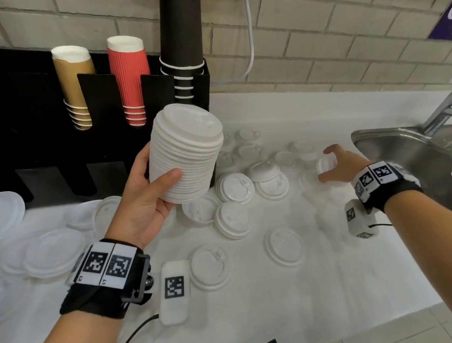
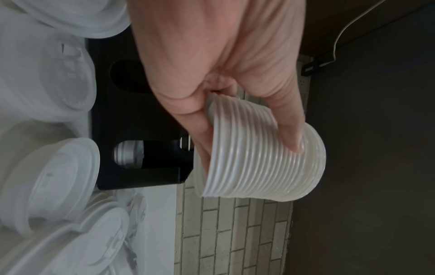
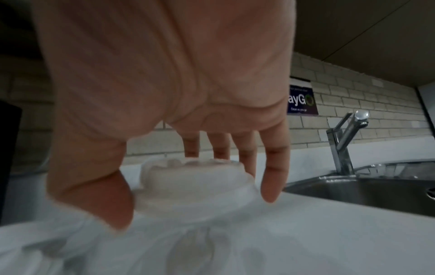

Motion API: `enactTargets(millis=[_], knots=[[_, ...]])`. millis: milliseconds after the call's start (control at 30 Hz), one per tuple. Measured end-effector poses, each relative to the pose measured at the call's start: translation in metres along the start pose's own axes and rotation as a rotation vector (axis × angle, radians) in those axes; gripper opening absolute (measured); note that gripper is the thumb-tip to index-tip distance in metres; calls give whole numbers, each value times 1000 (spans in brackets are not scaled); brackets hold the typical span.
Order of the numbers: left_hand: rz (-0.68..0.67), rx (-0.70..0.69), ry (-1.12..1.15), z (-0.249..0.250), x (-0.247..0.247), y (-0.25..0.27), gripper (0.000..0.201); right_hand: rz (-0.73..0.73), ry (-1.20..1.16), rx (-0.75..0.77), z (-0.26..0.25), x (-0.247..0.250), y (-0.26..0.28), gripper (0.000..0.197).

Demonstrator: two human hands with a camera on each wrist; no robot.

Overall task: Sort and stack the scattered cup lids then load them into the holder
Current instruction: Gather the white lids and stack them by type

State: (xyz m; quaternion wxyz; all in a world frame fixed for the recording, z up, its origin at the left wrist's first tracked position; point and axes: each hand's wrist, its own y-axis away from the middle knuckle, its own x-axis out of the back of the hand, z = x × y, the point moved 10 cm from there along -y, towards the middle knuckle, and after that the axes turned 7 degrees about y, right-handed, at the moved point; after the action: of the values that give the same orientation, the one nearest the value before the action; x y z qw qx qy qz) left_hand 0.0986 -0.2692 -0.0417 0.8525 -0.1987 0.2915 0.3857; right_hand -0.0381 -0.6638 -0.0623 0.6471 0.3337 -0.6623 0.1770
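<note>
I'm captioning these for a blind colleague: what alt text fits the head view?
A left hand grips a tall stack of white lids before a black cup holder, while the right hand closes on a small lid among lids scattered over a white counter.

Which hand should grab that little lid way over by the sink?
The right hand, probably. Its thumb and fingers already curl around the small lid near the sink. The left hand is busy gripping the tall lid stack and is farther away.

black wristbands (image 1: 103,299), checkered marker tags, bare forearms
</note>
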Motion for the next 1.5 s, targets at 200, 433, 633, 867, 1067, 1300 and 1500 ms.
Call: enactTargets(millis=[200, 433, 633, 867, 1067, 1300, 1500], knots=[[-8, 9, 5, -3, -6, -2, 103, -448, 204, 16, -3, -32, 29, 98], [-20, 27, 8, -6, -11, -1, 105, -221, 281, 20, -28, -38, 8, 79], [-36, 27, 14, -3, -11, 1, 99, -219, 276, 23, -29, -48, 3, 64], [-55, 34, 42, -3, -12, 1, 100, -63, 65, 15, -44, 3, 22, 49], [-89, 63, 36, -8, -22, -1, 99, -120, -640, 538, -153, 67, 101, 48], [-35, 57, 31, -9, -18, 0, 100, 144, -525, 960, -227, 126, 180, 56], [-54, 76, -22, -8, -16, 5, 96, 139, -369, 1007, -251, 119, 191, 55]])
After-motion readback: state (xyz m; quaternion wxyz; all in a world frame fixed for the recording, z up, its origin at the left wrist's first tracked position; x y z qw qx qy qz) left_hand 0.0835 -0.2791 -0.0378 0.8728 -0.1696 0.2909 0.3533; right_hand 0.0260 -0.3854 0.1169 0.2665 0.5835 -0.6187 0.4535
